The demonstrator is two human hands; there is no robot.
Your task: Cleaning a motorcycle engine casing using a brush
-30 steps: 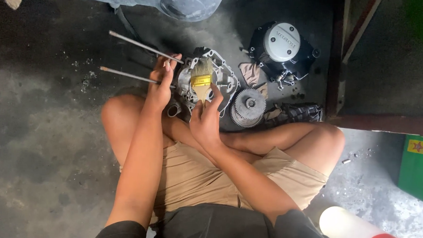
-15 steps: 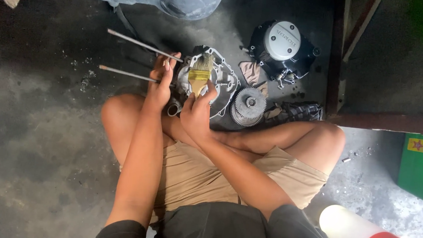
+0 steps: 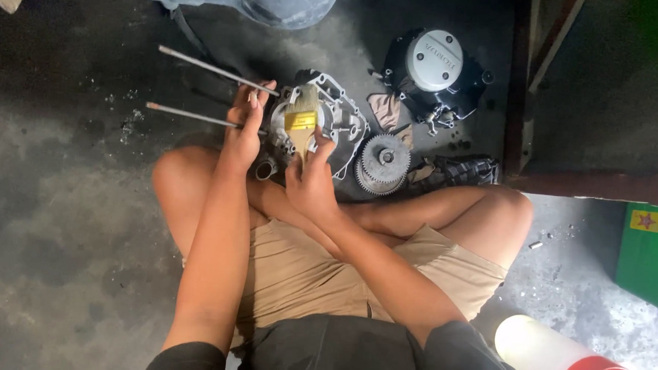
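I sit cross-legged on a concrete floor with a grey metal engine case (image 3: 339, 119) in front of my shins. My left hand (image 3: 244, 129) grips the case's left side, where two long metal studs (image 3: 208, 69) stick out to the left. My right hand (image 3: 311, 180) holds a paintbrush (image 3: 302, 121) with a wooden handle, a yellow band and pale bristles. The bristles rest on the upper part of the case.
A round toothed clutch gear (image 3: 382, 164) lies just right of the case. A black engine cover with a silver round cap (image 3: 434, 64) stands behind it, beside a rag (image 3: 384, 110). A green container (image 3: 651, 254) and a white bottle with red cap (image 3: 565, 362) are at right.
The brush has shifted slightly over the case under my right hand. My left hand stays on the case's left side.
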